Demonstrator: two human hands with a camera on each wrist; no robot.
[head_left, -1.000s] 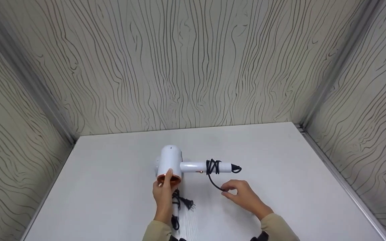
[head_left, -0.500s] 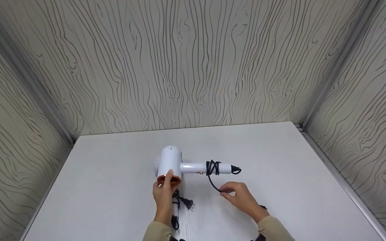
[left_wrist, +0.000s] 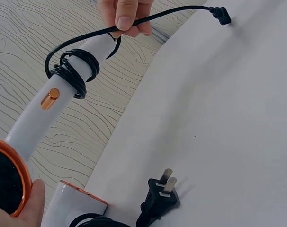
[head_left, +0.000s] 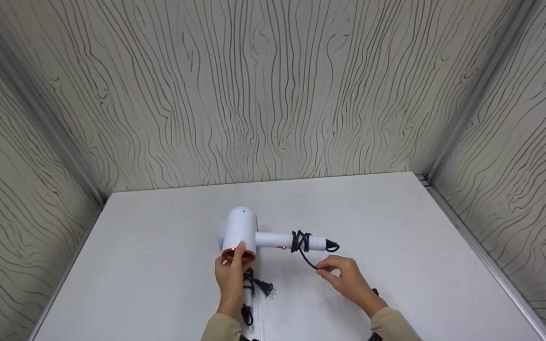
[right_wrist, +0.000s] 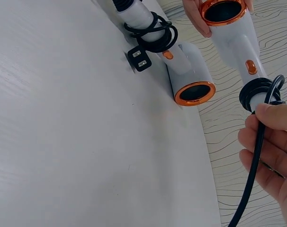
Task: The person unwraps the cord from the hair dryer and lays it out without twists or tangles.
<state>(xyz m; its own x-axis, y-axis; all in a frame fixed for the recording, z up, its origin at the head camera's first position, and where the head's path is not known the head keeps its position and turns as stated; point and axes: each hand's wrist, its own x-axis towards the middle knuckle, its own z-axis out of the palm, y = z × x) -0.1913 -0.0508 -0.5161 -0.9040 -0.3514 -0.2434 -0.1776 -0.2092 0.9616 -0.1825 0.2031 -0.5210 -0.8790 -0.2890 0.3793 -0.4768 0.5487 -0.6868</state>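
Observation:
My left hand grips the head of a white hair dryer at its copper-rimmed end, the thumb over the rim. The dryer's handle points right, with black cord wound around it in several loops. Between thumb and fingers, my right hand pinches the cord's loose stretch, just below the handle. That cord runs past the hand to a black plug in the left wrist view. A second white hair dryer rests on the table near my left hand, partly hidden by it in the head view.
The second dryer's cord is wound on its handle, and its two-pin plug sticks out to the side. The white table is bounded by wood-grain panels at the back and sides, with metal rails along the edges.
The held dryer's handle has tipped slightly down toward me. My right hand moves slightly left, then back right, still pinching the cord. The left hand stays almost in place.

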